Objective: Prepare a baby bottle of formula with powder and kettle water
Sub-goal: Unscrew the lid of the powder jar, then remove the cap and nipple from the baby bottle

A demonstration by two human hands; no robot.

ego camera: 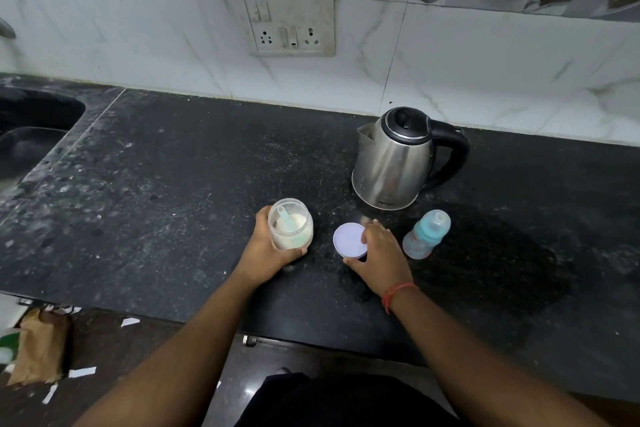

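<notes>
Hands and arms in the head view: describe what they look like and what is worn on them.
Both forearms are bare, with no sleeves and no gloves on the left hand or the right hand. The right wrist carries a thin red-orange thread band wound round it. No watch or ring shows on either hand.
</notes>
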